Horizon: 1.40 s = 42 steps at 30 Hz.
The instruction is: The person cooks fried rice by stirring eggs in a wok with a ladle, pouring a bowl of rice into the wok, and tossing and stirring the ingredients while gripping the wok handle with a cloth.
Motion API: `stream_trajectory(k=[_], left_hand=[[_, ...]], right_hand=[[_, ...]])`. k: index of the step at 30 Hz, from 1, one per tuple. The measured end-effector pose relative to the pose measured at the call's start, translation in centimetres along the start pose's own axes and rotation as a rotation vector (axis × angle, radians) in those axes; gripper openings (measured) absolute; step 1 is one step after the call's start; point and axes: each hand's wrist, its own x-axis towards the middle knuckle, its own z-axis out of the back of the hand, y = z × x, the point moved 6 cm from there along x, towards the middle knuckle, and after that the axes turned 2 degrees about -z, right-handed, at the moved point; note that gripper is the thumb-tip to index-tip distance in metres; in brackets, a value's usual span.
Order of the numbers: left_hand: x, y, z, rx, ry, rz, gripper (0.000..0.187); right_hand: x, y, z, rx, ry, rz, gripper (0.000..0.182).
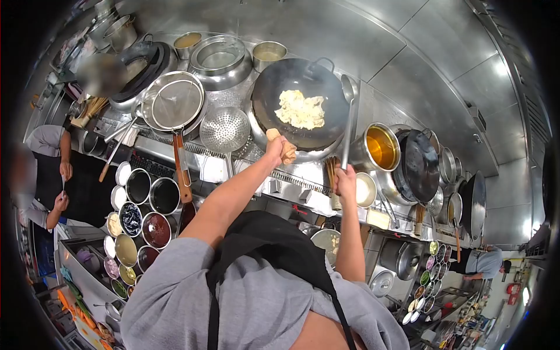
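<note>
A black wok (265, 99) sits on the stove with a pale, cream-coloured lump of food (300, 109) in it that looks like scrambled egg. My left hand (276, 150) is closed on a folded tan cloth (288, 153) at the wok's near edge; whatever lies under the cloth is hidden. In my right hand (345, 182) is the handle of a long metal ladle (349, 119). The ladle points away from me, its bowl beside the wok's right rim, apart from the food.
Left of the wok lie a perforated skimmer (224, 129) and a mesh strainer (178, 105). To the right stand a pot of amber liquid (382, 149) and another wok (420, 163). Several sauce containers (156, 229) are at lower left. Co-workers (49, 175) stand on both sides.
</note>
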Motion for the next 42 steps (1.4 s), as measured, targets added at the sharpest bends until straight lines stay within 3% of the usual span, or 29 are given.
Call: stream_trajectory(k=[2,6,9,10,11,13,15,17,19,21,22,23,24,27,29,33,36,39,42], left_hand=[[0.4,0.4,-0.5,-0.015,0.000,-0.010,0.014],[-0.7,-0.6,-1.1,0.029,-0.038,0.007,0.013],[-0.9,-1.0,-1.0,0.132,0.084,0.064,0.017],[-2.5,-1.3,-1.2,0.156,0.069,0.106,0.027],[-3.8,-2.0,-1.1,0.208,0.178,0.126,0.036],[-6.6,-2.2,0.3,0.245,0.270,0.208,0.045],[-11.4,-1.8,2.2,0.148,0.330,0.234,0.054],[-17.7,-0.6,2.6,-0.052,0.515,0.432,0.061],[-22.0,-0.3,4.8,-0.052,0.422,0.349,0.058],[-24.5,0.3,8.3,0.049,0.357,0.257,0.054],[-26.1,0.2,9.4,0.046,0.327,0.240,0.051],[-27.7,0.3,10.5,0.049,0.220,0.188,0.050],[-28.8,0.4,11.6,0.102,0.146,0.100,0.050],[-32.5,0.8,13.5,0.254,-0.032,-0.052,0.050],[-34.2,0.6,13.1,0.353,-0.081,-0.152,0.051],[-35.7,-0.4,11.7,0.425,-0.183,-0.308,0.059],[-33.9,-0.4,12.5,0.255,-0.065,-0.346,0.052],[-32.0,-0.4,11.1,0.201,-0.059,-0.348,0.047],[-28.7,0.0,10.4,0.242,-0.085,-0.388,0.046]], right_hand=[[2.6,-3.0,-1.5,-0.066,-0.106,0.004,0.011],[3.4,-7.2,-4.4,-0.196,0.001,-0.046,0.012],[2.2,-9.1,-4.9,-0.355,0.041,0.013,0.015],[1.0,-9.0,-5.1,-0.246,0.094,-0.103,0.017],[-0.3,-8.6,-5.4,-0.105,0.140,-0.219,0.018],[-1.9,-10.7,-5.7,0.518,0.297,-0.449,0.032],[-2.8,-15.0,-4.8,0.737,0.402,-0.517,0.039],[-4.1,-21.1,-3.9,0.212,0.597,-0.609,0.031],[-5.0,-29.4,-2.2,0.042,0.636,-0.885,0.032],[-3.7,-37.2,1.3,-0.121,0.379,-0.984,0.024],[-0.9,-44.9,4.0,-0.221,0.321,-0.853,0.024],[-0.9,-41.2,3.7,-0.355,0.183,-0.704,0.021],[3.0,-47.8,5.3,-0.673,0.316,-0.301,0.022],[5.6,-49.7,3.9,-1.528,0.847,-0.049,0.019],[3.7,-50.3,4.8,-0.365,0.083,-0.838,0.023],[5.0,-52.8,4.7,-0.377,0.202,-0.781,0.023],[2.4,-46.4,4.0,-0.113,0.099,-0.707,0.023],[2.6,-48.1,0.8,-0.468,0.229,-0.717,0.029],[-6.5,-26.0,-10.6,0.154,0.493,-0.565,0.040]])
